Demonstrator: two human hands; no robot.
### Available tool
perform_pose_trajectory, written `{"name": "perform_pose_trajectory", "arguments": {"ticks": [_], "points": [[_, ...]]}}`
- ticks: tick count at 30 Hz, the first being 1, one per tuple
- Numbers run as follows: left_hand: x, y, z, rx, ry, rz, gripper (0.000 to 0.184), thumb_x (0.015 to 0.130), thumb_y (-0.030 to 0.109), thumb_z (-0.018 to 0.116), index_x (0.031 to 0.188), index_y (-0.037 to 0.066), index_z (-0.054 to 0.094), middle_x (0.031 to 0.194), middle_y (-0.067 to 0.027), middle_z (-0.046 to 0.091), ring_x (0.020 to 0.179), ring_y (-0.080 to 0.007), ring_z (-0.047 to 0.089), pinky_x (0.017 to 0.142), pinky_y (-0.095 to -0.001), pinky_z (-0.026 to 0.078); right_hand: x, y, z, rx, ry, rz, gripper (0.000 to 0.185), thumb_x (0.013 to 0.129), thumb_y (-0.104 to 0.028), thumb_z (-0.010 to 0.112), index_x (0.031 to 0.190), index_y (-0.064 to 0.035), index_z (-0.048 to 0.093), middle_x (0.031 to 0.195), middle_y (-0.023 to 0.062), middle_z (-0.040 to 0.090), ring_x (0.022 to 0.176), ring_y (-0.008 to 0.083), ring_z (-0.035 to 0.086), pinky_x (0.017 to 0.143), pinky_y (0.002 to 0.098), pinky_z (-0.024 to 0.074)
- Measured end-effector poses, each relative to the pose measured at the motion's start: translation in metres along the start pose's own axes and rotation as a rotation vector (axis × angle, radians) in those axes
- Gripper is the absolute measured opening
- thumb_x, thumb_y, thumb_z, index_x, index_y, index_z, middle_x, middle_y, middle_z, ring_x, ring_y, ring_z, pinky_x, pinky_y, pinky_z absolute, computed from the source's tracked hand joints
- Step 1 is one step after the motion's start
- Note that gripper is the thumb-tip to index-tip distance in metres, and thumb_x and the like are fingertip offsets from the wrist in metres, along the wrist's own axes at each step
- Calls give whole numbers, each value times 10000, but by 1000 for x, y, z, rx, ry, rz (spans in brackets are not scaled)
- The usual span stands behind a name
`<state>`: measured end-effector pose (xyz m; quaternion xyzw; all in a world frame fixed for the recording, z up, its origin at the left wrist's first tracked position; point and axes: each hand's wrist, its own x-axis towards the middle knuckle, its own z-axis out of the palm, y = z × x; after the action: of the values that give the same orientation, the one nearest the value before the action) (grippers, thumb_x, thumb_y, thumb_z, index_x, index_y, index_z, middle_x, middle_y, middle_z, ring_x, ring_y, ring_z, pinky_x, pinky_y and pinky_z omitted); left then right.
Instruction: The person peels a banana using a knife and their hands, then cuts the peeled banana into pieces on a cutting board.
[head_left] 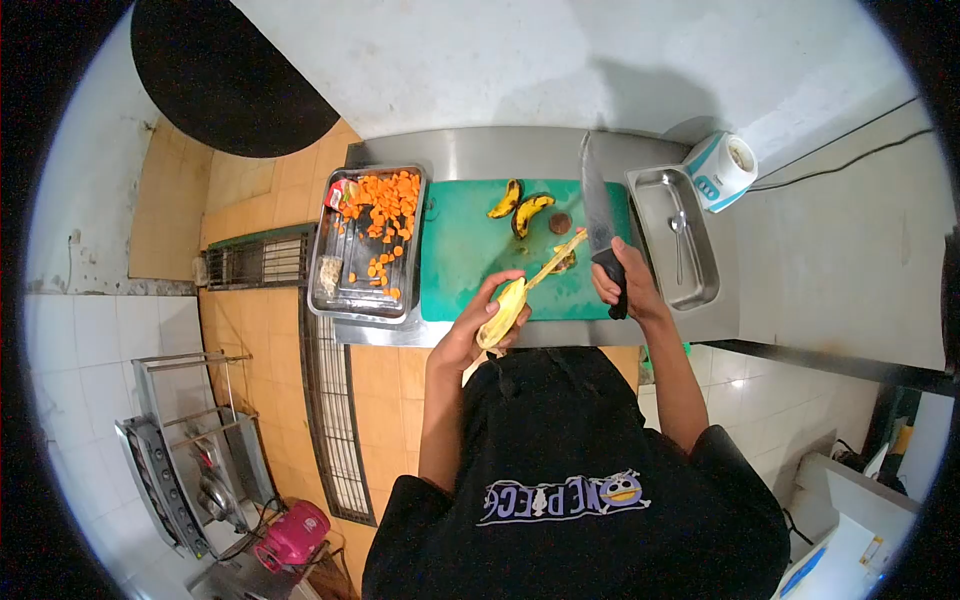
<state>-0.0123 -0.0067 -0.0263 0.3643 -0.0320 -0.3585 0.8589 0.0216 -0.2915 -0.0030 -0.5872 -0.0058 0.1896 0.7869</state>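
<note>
My left hand point(478, 325) is wrapped round a yellow banana point(503, 314) at the front edge of the green cutting board point(460, 245). A thin strip of peel point(556, 260) stretches from the banana up and to the right, towards the knife. In my right hand point(636, 280) is the black handle of a large knife point(597, 200), its broad blade pointing away from me. Two dark-spotted yellow banana pieces point(533, 212) lie near the board's far side. Beside them is a small round brown piece point(560, 223). A brownish scrap partly shows behind the peel strip.
Left of the board, a metal tray point(320, 270) holds cut orange carrots point(385, 200), a red packet point(339, 194) and a pale packet point(329, 275). On the right, a steel basin point(660, 225) contains a spoon point(679, 240), with a white and blue appliance point(721, 172) behind it.
</note>
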Motion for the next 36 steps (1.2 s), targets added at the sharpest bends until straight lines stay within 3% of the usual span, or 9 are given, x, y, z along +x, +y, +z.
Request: {"name": "perform_pose_trajectory", "arguments": {"ticks": [4,7,8,10,16,28,31,33,36], "points": [[-3,2,-1,19,-6,21,670,962,485,594,1499,165,352,953,-86,565,613,-107,494,503,-225,379,4,0,5,53,43,49,648,1074,-538,352,540,-173,305,472,-27,341,408,85,378,405,240,285],[-4,3,1,39,28,20,736,936,529,620,1494,135,346,938,-125,530,654,-128,468,516,-219,360,4,2,0,48,-30,9,627,1073,-544,347,619,-121,440,482,-29,347,407,84,376,405,238,284],[-5,4,0,43,25,21,732,937,527,620,1492,134,349,940,-126,533,654,-127,463,519,-219,357,4,4,-2,38,-35,10,471,1071,-531,365,1005,-81,489,502,-34,358,414,79,367,409,238,290],[-5,4,1,49,21,23,728,938,525,621,1490,133,353,942,-127,536,654,-125,459,522,-218,355,4,6,-6,28,-40,10,595,1070,-518,382,1391,-41,537,522,-40,369,421,75,358,413,237,297],[-4,4,6,86,10,13,700,949,505,613,1487,133,363,951,-132,546,648,-114,446,521,-219,348,5,6,-10,115,14,41,671,1065,-559,354,1451,-19,448,507,-52,318,407,67,320,415,224,288],[-4,1,6,76,-16,23,696,962,511,591,1491,120,363,922,-118,519,618,-105,415,514,-218,346,13,9,-13,127,-14,-18,657,1065,-561,360,1390,-4,488,516,-44,345,406,65,347,410,217,313],[-3,1,4,4,4,43,670,990,498,550,1511,127,353,921,-115,515,619,-107,422,514,-218,351,16,15,-16,91,-5,-4,578,1070,-543,365,1106,-16,599,512,-31,376,406,77,372,407,225,311],[-2,2,4,-73,23,27,614,1029,463,491,1531,138,349,932,-97,509,611,-105,426,494,-217,355,19,21,-18,-28,-70,57,524,1071,-508,384,767,-99,507,502,-23,404,402,84,386,404,253,318],[1,2,5,-181,58,-17,545,1069,410,416,1541,147,349,947,-76,509,629,-104,433,465,-204,345,20,38,-2,-280,120,165,531,1073,-500,375,747,-102,506,497,-26,394,395,88,385,399,264,314]]}}
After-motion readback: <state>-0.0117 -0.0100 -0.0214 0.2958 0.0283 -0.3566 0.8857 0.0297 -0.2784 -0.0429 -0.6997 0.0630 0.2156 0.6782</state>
